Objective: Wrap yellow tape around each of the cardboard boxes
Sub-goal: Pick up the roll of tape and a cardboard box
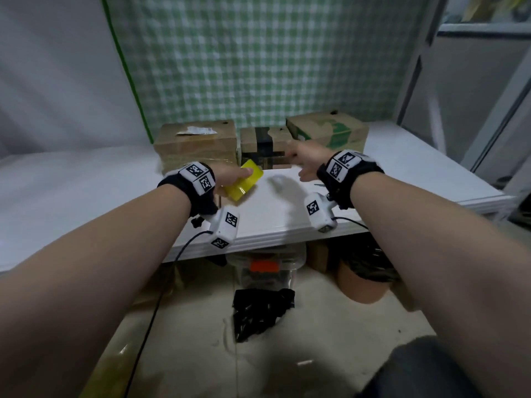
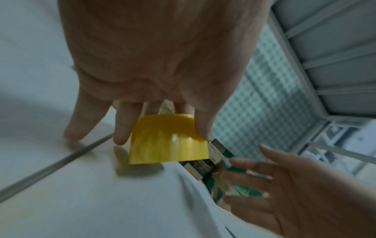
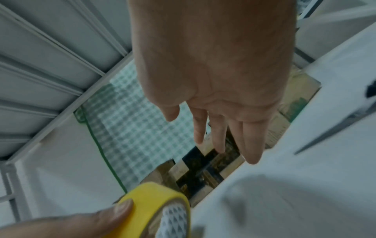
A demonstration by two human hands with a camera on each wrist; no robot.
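Three cardboard boxes stand in a row at the back of the white table: a plain box on the left, a small box crossed with black tape in the middle, and a green-printed box on the right. My left hand grips a roll of yellow tape just above the table, in front of the plain box. My right hand is open with straight fingers, reaching toward the black-taped box; contact cannot be told.
A green checked cloth hangs behind the boxes. Grey metal shelving stands at the right. Under the table lie a clear bin, a black bag and a round orange-brown pot. Cables hang from the wrist cameras over the table edge.
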